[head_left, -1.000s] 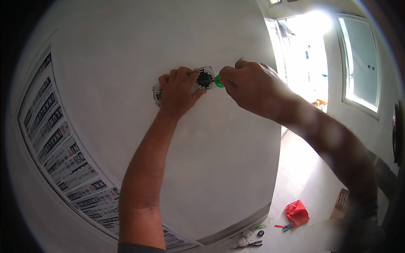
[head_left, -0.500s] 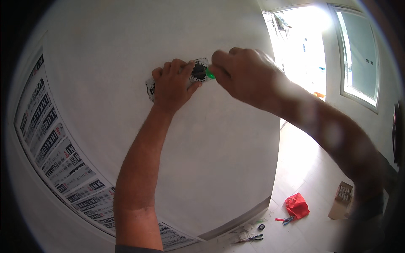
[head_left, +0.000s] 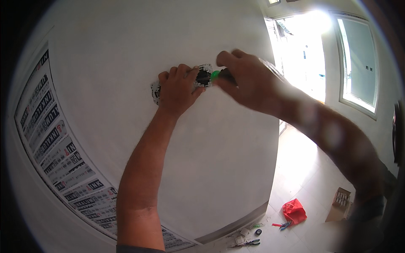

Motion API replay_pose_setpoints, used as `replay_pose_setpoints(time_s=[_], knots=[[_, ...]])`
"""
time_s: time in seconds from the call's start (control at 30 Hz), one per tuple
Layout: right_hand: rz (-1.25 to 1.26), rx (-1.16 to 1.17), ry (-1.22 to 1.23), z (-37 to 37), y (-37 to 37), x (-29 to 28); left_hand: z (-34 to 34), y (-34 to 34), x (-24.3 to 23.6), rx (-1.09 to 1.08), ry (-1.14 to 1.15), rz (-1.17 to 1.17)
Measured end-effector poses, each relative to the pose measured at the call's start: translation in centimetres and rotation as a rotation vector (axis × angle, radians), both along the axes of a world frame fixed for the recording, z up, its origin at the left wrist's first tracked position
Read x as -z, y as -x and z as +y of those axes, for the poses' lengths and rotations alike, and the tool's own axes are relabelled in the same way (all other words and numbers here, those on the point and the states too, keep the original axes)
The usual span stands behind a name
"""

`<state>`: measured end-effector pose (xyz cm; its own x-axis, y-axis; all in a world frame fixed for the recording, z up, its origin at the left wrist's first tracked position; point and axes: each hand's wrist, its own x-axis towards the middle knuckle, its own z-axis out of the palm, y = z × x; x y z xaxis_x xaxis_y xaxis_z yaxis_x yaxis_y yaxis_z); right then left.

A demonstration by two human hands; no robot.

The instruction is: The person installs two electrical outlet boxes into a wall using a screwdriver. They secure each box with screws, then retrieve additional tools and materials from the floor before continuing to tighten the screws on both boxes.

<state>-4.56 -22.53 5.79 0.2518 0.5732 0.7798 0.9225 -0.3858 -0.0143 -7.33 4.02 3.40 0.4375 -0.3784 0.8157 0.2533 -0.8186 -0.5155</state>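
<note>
spreading fingers of the left hand (head_left: 176, 90) over a socket frame (head_left: 204, 76) on the smooth, pale wall (head_left: 219, 160). keeping the right hand (head_left: 253, 80) at a screwdriver (head_left: 215, 74) beside the frame, with index finger now lifted clear, unlike a second ago: probably re-gripping between turns. cannot tell how hidden fingers close. jagged and light around the frame's rim, dark inside; green and rounded at the screwdriver's collar.

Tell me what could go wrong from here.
The screwdriver might slip off the fitting and jab the left hand, whose fingers lie close by. The fitting could shift if the left hand lets up while the right hand works. The pliers lying loose on the floor could trip someone.
</note>
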Motion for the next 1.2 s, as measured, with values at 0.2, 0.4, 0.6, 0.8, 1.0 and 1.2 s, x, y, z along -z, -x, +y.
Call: replay_pose_setpoints(time_s=[0.2,0.4,0.6,0.8,1.0,1.2], knots=[[-0.379,-0.161,0.029,-0.5,-2.5,1.4,0.1,-0.9,0.4,0.033,0.019,0.017],[0.196,-0.039,0.016,-0.2,0.1,-0.4,0.3,-0.1,0.2,0.027,0.022,0.021],[-0.643,-0.073,0.135,-0.3,-3.4,0.6,0.2,-0.1,0.2,0.046,0.002,0.009],[0.491,0.043,0.213,0.4,-1.5,-0.3,-0.3,-0.2,0.2,-0.018,0.075,0.055],[0.005,0.099,0.129,0.2,-1.0,0.0,0.2,0.2,0.1,0.012,0.056,0.039],[-0.038,0.014,0.057,-0.3,-2.7,2.0,0.0,0.0,0.1,0.037,0.056,0.029]])
